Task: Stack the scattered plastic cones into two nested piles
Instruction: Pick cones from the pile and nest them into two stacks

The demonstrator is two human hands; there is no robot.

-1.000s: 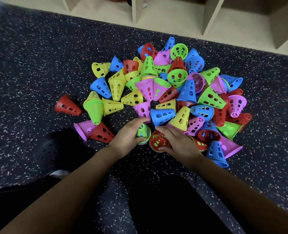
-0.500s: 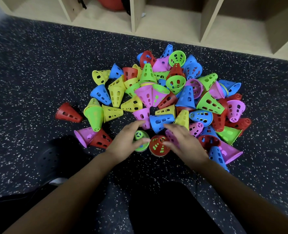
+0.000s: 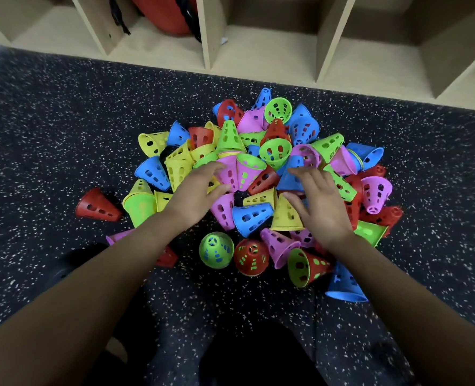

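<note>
The cones (image 3: 275,153) lay in a loose, many-coloured heap on the speckled floor (image 3: 49,129), towards its far edge and just short of the wooden cubbies (image 3: 261,51). Most lay on their sides or mouth-up in a tangle, and a few looked partly nested already. At the near side of the heap two stood clear of the jumble, upright on their wide rims and just beside each other: a green cone (image 3: 216,253) and a red cone (image 3: 251,256). Other colours showed through their slots, so each probably had a cone inside it. They were likely the starts of the two piles, set close to the person so that each hand could feed its own. A stray cone (image 3: 98,206), red, lay alone to the left of the heap.

The left hand (image 3: 194,195) was over the left half of the heap, palm down, fingers spread and nearly straight, tips at a pink cone (image 3: 228,175). It held nothing, and whether it touched the pink cone could not be told. The right hand (image 3: 321,207) mirrored it over the right half, fingers splayed, thumb over a yellow cone (image 3: 285,218), also gripping nothing. Both seemed to be reaching for a next cone, with nearly the whole heap left to stack
</note>
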